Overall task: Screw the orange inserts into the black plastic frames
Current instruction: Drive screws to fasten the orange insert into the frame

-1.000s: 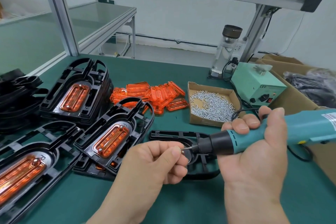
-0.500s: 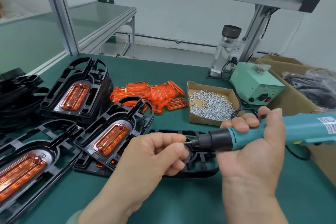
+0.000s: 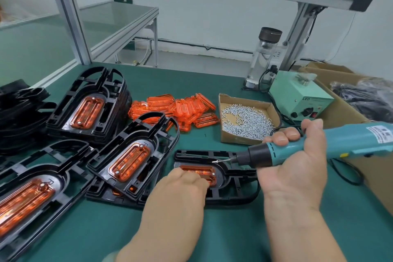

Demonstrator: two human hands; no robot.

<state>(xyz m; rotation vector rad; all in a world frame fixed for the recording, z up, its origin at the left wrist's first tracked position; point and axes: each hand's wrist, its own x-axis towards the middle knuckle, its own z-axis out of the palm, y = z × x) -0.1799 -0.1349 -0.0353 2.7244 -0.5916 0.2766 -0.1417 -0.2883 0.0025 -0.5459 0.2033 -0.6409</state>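
Currently right hand (image 3: 293, 174) grips screwdriver (image 3: 344, 140); left hand (image 3: 180, 195) rests on orange insert (image 3: 205, 170).

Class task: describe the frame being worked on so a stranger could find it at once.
Find the cardboard box of screws on the green table. Just in front lies one black frame. Unlike its stacked neighbours, the left hand rests on its orange insert and the screwdriver points at it.

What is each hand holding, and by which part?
The right hand grips the teal screwdriver round its handle, near the front end. The left hand rests on the orange insert; whether it holds anything cannot be told.
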